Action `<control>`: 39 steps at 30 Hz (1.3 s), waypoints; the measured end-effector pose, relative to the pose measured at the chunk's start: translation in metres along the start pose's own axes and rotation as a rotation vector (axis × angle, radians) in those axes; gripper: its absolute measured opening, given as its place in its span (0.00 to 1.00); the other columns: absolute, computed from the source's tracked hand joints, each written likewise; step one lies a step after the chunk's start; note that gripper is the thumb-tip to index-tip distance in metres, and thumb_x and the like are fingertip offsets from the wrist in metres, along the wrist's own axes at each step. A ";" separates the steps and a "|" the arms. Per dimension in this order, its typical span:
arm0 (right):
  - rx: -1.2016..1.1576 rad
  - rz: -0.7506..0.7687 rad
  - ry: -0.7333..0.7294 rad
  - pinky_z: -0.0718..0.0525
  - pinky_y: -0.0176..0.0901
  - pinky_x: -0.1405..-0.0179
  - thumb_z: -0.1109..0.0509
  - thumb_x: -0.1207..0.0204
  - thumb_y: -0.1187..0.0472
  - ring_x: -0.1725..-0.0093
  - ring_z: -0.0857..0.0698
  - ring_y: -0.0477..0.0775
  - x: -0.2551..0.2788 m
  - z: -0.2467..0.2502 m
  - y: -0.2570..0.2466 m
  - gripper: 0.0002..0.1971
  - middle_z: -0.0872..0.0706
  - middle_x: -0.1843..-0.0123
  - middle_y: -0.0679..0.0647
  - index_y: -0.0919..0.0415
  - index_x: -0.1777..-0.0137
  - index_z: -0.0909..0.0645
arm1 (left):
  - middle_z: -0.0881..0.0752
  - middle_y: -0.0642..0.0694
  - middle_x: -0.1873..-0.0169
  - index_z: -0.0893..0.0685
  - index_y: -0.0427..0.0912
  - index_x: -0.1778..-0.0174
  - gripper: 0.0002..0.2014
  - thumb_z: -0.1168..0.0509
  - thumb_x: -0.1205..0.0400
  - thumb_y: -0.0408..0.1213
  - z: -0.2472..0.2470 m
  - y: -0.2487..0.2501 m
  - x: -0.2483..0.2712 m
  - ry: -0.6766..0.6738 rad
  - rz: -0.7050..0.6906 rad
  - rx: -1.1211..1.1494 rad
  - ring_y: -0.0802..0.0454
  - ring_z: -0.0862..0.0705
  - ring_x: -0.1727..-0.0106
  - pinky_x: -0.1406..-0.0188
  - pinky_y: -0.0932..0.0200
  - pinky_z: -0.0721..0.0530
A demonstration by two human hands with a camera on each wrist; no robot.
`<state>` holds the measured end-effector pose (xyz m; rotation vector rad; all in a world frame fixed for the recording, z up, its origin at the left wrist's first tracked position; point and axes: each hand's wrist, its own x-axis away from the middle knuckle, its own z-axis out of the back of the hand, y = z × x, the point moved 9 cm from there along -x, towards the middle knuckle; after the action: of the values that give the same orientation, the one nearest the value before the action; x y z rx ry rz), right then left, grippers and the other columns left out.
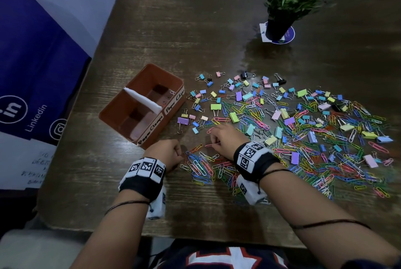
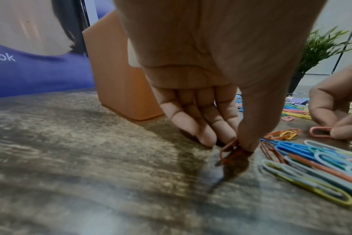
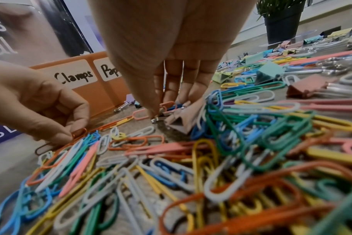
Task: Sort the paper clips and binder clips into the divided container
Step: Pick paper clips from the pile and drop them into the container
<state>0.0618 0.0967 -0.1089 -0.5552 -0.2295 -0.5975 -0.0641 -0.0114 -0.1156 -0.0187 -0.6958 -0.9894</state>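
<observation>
Both hands work the coloured wire paper clips near the desk's front edge: the left hand pinches an orange wire paper clip, the right hand a pink one, ready for the nearby brown divided plastic container.

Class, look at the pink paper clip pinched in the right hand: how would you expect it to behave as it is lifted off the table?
The pink paper clip is thin bent wire, so it probably lifts lightly and stays stiff. The right hand pinches only one end, so it may swivel. It lies beside the loose paper clip pile, so it might snag a neighbour.
</observation>
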 end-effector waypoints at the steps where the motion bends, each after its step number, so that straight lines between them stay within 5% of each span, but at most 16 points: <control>1: 0.001 -0.005 -0.002 0.24 0.47 0.48 0.36 0.22 0.63 0.45 0.29 0.52 0.000 0.000 0.001 0.04 0.21 0.52 0.49 0.54 0.58 0.25 | 0.14 0.56 0.63 0.20 0.51 0.62 0.05 0.31 0.24 0.40 0.001 0.002 0.000 0.011 -0.010 0.009 0.56 0.17 0.58 0.55 0.59 0.18; 7: 0.014 -0.013 -0.012 0.22 0.49 0.48 0.36 0.22 0.62 0.47 0.31 0.50 0.000 -0.001 0.003 0.03 0.19 0.53 0.49 0.54 0.57 0.25 | 0.15 0.56 0.66 0.23 0.54 0.60 0.07 0.30 0.22 0.41 0.006 0.020 -0.005 0.071 -0.068 0.145 0.56 0.15 0.62 0.63 0.59 0.18; 11: 0.010 -0.013 -0.001 0.20 0.50 0.48 0.36 0.22 0.62 0.46 0.30 0.51 0.001 0.000 0.003 0.02 0.19 0.52 0.49 0.55 0.55 0.24 | 0.13 0.57 0.63 0.24 0.55 0.57 0.08 0.29 0.22 0.44 0.000 0.027 -0.007 0.028 -0.064 0.066 0.55 0.15 0.58 0.54 0.55 0.16; 16: -0.009 0.003 0.029 0.21 0.52 0.49 0.36 0.22 0.61 0.46 0.28 0.53 0.000 -0.002 0.003 0.02 0.22 0.55 0.46 0.53 0.55 0.24 | 0.13 0.55 0.64 0.25 0.54 0.66 0.10 0.29 0.24 0.44 -0.005 0.022 -0.010 0.011 -0.017 0.076 0.51 0.15 0.55 0.53 0.55 0.17; 20: -0.112 0.010 0.035 0.25 0.47 0.50 0.36 0.22 0.63 0.47 0.30 0.50 -0.001 -0.003 0.003 0.07 0.23 0.59 0.41 0.52 0.47 0.20 | 0.16 0.58 0.69 0.25 0.52 0.68 0.10 0.29 0.25 0.42 -0.004 0.021 -0.010 0.006 -0.017 0.094 0.53 0.16 0.59 0.56 0.57 0.20; 24: -0.167 0.032 0.086 0.28 0.47 0.44 0.37 0.20 0.62 0.44 0.32 0.48 -0.003 0.000 -0.003 0.12 0.26 0.52 0.43 0.53 0.39 0.20 | 0.16 0.55 0.70 0.18 0.49 0.64 0.04 0.32 0.24 0.41 0.000 0.018 -0.007 0.037 -0.010 0.104 0.53 0.17 0.62 0.56 0.56 0.16; 33: -0.100 0.118 0.025 0.27 0.44 0.45 0.34 0.21 0.59 0.43 0.30 0.49 -0.013 -0.011 -0.031 0.06 0.26 0.54 0.44 0.54 0.47 0.18 | 0.16 0.54 0.67 0.16 0.50 0.60 0.02 0.33 0.22 0.40 0.009 0.003 0.000 0.136 0.015 0.160 0.54 0.17 0.61 0.56 0.57 0.17; 39: 0.064 0.150 -0.035 0.23 0.52 0.40 0.33 0.21 0.56 0.38 0.29 0.53 -0.014 -0.013 -0.035 0.07 0.20 0.44 0.50 0.55 0.46 0.19 | 0.17 0.51 0.63 0.16 0.47 0.58 0.02 0.33 0.20 0.39 0.018 0.007 0.000 0.192 -0.023 0.177 0.52 0.19 0.60 0.62 0.59 0.22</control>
<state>0.0303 0.0719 -0.1098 -0.5161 -0.2372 -0.4339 -0.0680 -0.0013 -0.0992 0.2375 -0.6055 -0.9348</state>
